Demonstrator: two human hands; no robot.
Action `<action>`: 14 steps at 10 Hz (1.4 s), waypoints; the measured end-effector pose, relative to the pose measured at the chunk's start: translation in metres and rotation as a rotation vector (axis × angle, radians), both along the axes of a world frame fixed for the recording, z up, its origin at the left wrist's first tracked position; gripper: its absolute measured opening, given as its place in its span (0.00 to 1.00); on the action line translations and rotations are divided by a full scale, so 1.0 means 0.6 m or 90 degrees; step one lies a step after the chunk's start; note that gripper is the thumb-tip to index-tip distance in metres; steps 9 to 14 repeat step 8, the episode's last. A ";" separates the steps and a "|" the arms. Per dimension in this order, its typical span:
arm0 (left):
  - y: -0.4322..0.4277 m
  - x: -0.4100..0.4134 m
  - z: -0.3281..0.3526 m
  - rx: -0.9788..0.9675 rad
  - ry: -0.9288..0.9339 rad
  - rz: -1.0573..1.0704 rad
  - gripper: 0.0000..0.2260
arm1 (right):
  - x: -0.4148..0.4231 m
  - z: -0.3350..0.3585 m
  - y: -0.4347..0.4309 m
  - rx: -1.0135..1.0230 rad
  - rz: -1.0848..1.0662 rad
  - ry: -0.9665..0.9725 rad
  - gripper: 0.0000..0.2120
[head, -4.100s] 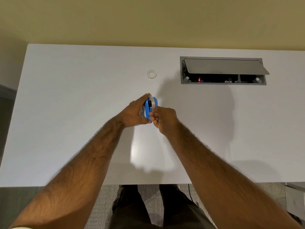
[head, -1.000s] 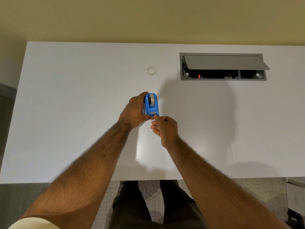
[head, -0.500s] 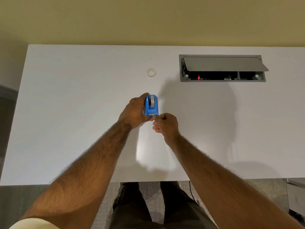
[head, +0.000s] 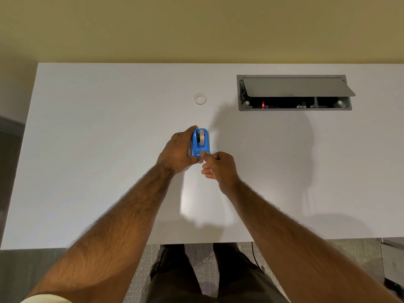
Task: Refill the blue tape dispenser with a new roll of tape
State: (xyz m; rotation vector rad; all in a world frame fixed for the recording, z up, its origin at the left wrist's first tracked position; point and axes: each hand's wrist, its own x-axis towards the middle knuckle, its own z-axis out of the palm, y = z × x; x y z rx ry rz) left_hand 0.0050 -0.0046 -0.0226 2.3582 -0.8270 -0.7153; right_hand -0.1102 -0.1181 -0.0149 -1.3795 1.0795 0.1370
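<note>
The blue tape dispenser (head: 200, 142) stands on the white desk (head: 98, 149) near its middle, with a grey-white roll of tape (head: 202, 136) seated in its top. My left hand (head: 178, 150) wraps around the dispenser's left side and holds it. My right hand (head: 218, 167) is just below and right of it, fingers curled, with the index fingertip pressing on the dispenser's near end by the cutter. A small empty whitish ring (head: 200, 99), like a tape core, lies flat on the desk farther back.
A grey cable box (head: 294, 92) is set into the desk at the back right, its lid tilted open with a red light inside. The desk's far edge meets a yellowish wall. My legs and grey carpet show below the near edge.
My right hand went from pinching at the dispenser's near end to pressing one fingertip on it. My left hand kept its hold, and the dispenser stayed in place.
</note>
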 end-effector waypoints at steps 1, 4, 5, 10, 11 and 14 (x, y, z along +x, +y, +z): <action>0.001 0.001 -0.002 0.002 0.000 0.001 0.45 | -0.001 -0.004 -0.002 -0.005 0.012 -0.012 0.16; 0.004 0.003 0.003 0.017 0.030 -0.018 0.49 | -0.003 -0.003 -0.011 -0.109 0.118 -0.014 0.15; 0.015 0.005 0.009 0.035 0.040 -0.025 0.52 | -0.006 0.003 -0.018 -0.111 0.140 0.004 0.17; 0.068 0.033 0.057 0.106 -0.057 0.009 0.39 | -0.012 0.046 -0.055 -0.247 0.164 0.064 0.22; 0.068 0.033 0.057 0.106 -0.057 0.009 0.39 | -0.012 0.046 -0.055 -0.247 0.164 0.064 0.22; 0.068 0.033 0.057 0.106 -0.057 0.009 0.39 | -0.012 0.046 -0.055 -0.247 0.164 0.064 0.22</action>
